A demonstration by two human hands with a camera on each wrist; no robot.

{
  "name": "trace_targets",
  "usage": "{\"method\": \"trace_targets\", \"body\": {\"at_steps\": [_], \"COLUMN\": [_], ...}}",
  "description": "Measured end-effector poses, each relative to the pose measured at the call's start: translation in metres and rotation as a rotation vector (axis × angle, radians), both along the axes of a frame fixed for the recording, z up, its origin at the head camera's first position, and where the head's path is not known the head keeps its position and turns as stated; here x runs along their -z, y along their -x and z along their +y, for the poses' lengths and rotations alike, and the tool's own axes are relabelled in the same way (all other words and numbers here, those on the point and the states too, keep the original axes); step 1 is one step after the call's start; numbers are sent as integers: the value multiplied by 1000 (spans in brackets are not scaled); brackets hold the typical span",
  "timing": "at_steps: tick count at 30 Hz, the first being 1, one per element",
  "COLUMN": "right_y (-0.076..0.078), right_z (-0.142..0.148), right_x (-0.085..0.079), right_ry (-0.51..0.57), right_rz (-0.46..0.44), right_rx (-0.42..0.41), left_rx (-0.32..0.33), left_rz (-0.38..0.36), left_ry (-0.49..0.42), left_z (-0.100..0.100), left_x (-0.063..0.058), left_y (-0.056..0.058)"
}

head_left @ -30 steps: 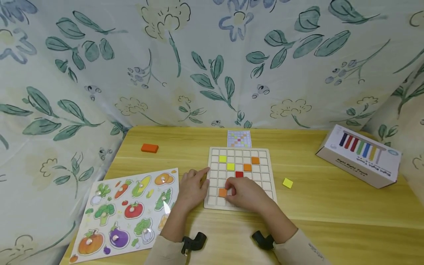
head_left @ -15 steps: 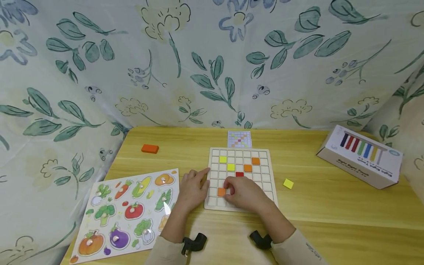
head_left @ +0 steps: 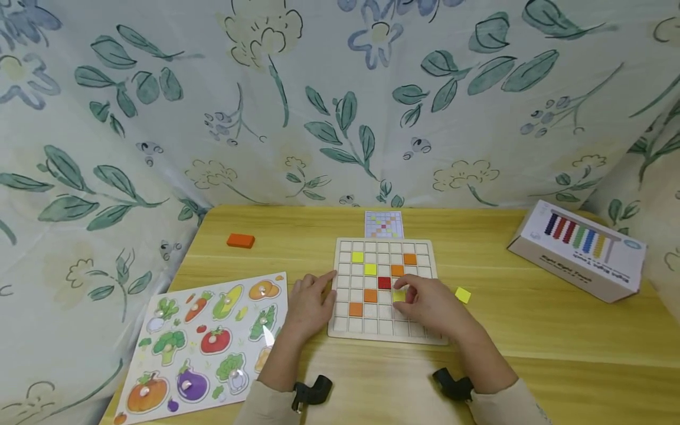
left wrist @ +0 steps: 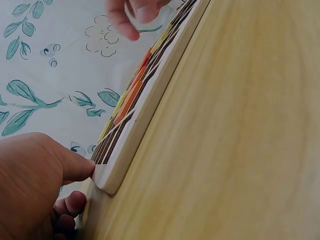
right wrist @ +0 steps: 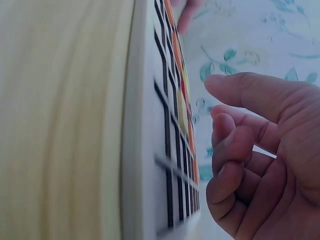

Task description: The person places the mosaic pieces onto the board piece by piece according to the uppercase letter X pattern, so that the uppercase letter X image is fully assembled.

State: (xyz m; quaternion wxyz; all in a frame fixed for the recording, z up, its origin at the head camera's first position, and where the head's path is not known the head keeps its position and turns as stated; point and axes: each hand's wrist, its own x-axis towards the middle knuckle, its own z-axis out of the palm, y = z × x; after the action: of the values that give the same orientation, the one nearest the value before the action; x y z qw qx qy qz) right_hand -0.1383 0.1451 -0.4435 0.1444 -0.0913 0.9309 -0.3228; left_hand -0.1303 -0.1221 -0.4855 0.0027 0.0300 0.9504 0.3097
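A wooden grid board [head_left: 386, 326] lies on the table with yellow, orange and red square tiles in some of its cells. My left hand [head_left: 310, 304] touches the board's left edge with index finger and thumb; in the left wrist view the thumb [left wrist: 77, 167] presses near a corner. Over the board's right half is my right hand [head_left: 432, 304], its thumb and index finger apart around a yellow tile [head_left: 398, 296] that sits in a cell. A gap shows between that hand [right wrist: 260, 145] and the board in the right wrist view. Left of it are an orange tile [head_left: 370, 296] and a red tile [head_left: 384, 283].
A loose yellow tile [head_left: 463, 294] lies right of the board. Behind the board is a printed pattern card [head_left: 383, 224]. A vegetable puzzle board [head_left: 207, 348] lies at left, an orange-red block [head_left: 241, 240] at back left, and a cardboard box [head_left: 579, 254] at back right.
My right hand has moved right, from beside the lower-left orange tile to the yellow tile, uncovering another orange tile and the red one. My left hand has stayed at the board's edge.
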Motion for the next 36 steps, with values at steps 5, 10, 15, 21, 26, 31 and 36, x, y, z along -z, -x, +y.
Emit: {"method": "trace_targets", "body": {"at_steps": [5,10,15,21,26,31,36], "right_y": [1,1,1,0,-1,-1,0], "right_z": [33,65,94,115,122,123,122], "right_x": [-1,1,3,5,9,10,8], "right_ry": [-16,-63,-108,-137,-131,-136,-137], "right_rz": [-50,-75,-90,-105,-99,-98,-112], "right_rx": [79,137,172,205,215,208,194], "left_rx": [-1,0,-3,0,-3,0,3], "left_rz": [-1,10,17,16,13,11,14], "left_ry": [-2,-1,1,2,5,0,7], "left_z": [-1,-1,-3,-3,-2,-1,-1], "left_x": [0,0,-1,0,0,0,2], "left_y": [0,0,0,0,0,0,0]}}
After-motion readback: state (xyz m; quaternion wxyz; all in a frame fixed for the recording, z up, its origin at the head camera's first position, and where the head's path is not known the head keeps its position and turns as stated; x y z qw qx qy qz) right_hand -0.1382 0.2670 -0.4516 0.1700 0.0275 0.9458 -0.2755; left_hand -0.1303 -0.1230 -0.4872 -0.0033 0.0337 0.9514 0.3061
